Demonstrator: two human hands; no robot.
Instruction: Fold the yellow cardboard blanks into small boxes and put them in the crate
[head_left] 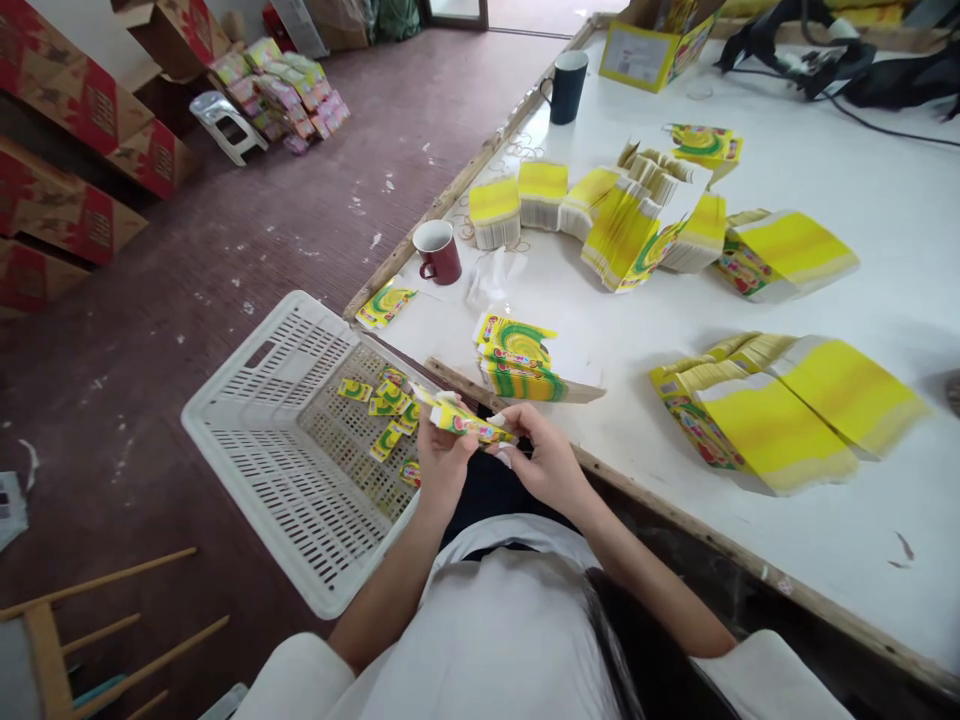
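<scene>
A small yellow and green carton [469,422] is held in front of my body, near the table's edge. My left hand [442,465] is closed around its left part, with the thumb along the near side. At the right end of the carton, my right hand [541,455] is closed, thumb and fingers pinching the end flaps. White coverings show on some of the right fingertips. Just beyond my hands lies a fanned stack of flat cartons [517,355] with the same print. Below and left, a white plastic basket [259,400] contains several small cartons [386,440].
The white table [810,570] carries several bundles of flat yellow cartons [780,410], a maroon mug [439,252], a dark mug [568,88], crumpled clear plastic [495,280] and rubber bands. Red and brown boxes [90,110] and a white stool [225,125] stand on the floor at left.
</scene>
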